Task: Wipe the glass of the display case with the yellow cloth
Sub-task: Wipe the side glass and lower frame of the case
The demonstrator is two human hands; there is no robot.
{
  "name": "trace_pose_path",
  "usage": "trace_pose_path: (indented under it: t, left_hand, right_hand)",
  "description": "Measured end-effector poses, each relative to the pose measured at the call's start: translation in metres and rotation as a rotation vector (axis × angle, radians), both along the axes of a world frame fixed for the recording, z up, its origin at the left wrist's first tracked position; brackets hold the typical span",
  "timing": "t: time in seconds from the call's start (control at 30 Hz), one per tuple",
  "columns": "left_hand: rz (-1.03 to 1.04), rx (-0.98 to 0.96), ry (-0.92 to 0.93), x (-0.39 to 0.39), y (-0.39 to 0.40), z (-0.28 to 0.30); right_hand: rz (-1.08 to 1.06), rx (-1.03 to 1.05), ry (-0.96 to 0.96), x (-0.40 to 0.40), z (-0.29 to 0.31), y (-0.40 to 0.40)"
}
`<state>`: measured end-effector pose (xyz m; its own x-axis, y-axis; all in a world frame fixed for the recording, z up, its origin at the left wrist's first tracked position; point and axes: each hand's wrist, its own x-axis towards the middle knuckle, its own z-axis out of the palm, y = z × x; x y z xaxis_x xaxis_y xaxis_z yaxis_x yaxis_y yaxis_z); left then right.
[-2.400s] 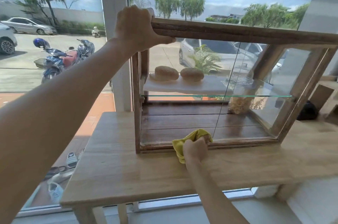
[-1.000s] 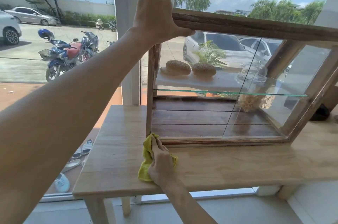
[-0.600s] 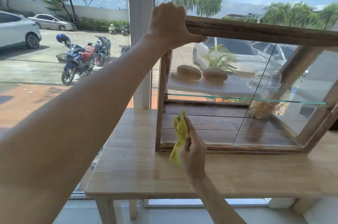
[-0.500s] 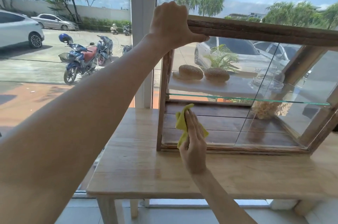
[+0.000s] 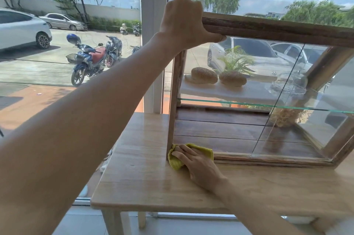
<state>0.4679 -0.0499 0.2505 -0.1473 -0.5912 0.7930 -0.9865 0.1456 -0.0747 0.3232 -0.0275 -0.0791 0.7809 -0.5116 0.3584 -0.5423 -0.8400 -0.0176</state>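
Left hand (image 5: 183, 22) is gripping the display case (image 5: 268, 29) top corner; right hand (image 5: 195, 163) is pressing the bunched yellow cloth (image 5: 175, 162) beneath its fingers, seemingly against the glass's (image 5: 220, 137) bottom-left corner.

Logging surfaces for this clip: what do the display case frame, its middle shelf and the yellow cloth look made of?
Dark display case frame: rough, worn wood, grain visible. Clear middle shelf: glass, judging by its greenish edge. Crumpled yellow cloth under the right hand: soft textile, perhaps microfibre.
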Motion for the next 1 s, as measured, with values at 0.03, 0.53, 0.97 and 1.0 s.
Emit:
trace_pose_path:
  t: [0.03, 0.53, 0.97, 1.0]
  left_hand:
    - [0.002, 0.001, -0.001, 0.000, 0.000, 0.000]
    - [0.002, -0.004, -0.008, 0.000, -0.002, 0.000]
    - [0.013, 0.036, -0.031, -0.002, 0.011, 0.001]
    - [0.013, 0.036, -0.031, -0.002, 0.011, 0.001]
  right_hand:
    - [0.006, -0.002, 0.005, 0.000, -0.001, 0.001]
    - [-0.129, 0.175, 0.000, 0.009, 0.007, 0.014]
    - [-0.047, -0.022, -0.411, 0.001, 0.020, 0.019]
    - [-0.039, -0.104, -0.476, 0.002, 0.032, 0.018]
